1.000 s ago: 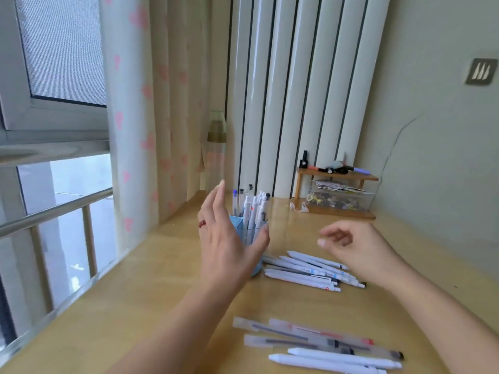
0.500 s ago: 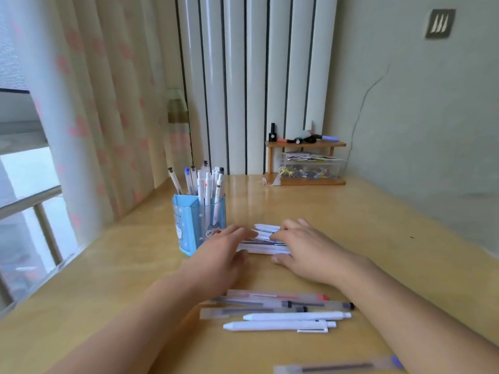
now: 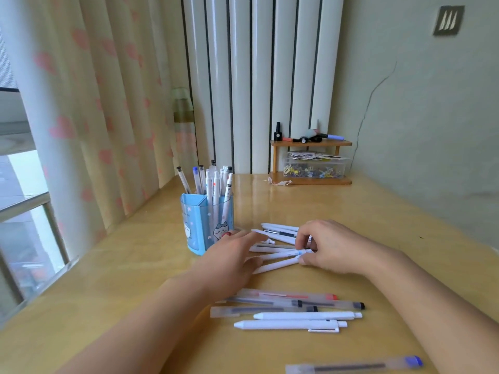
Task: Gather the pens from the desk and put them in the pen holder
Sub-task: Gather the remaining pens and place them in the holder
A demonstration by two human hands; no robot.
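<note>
Nearest the viewer, 1 frosted pen with a blue cap (image 3: 353, 367) lies across the wooden desk (image 3: 121, 271) at the bottom edge of the view. Just beyond it lies a group of 5 pens (image 3: 291, 310): 2 white ones in front and 3 frosted ones behind, all lying left to right between the 2 forearms. Farther on, both hands meet over a fan of white pens (image 3: 278, 251) lying flat on the desk. The left hand (image 3: 232, 259) rests on the left ends of these pens with its fingers stretched out flat, grasping nothing. The right hand (image 3: 328, 245) has its fingers curled down onto the right ends of the same pens, its grip pinching them together. Just left of the fan, close to the left hand's fingertips, stands the blue pen holder (image 3: 206, 222) with cartoon animals on its clear wall; it is divided into compartments and holds a packed bunch of upright pens (image 3: 213, 182), white and frosted. Bare desk runs to the left of the holder up to the edge along the heart-print curtain (image 3: 89, 103) and window. At the far edge, against the wall, a small wooden shelf (image 3: 310, 143) carries small items on top and a clear box (image 3: 314, 167) of colourful bits below.
</note>
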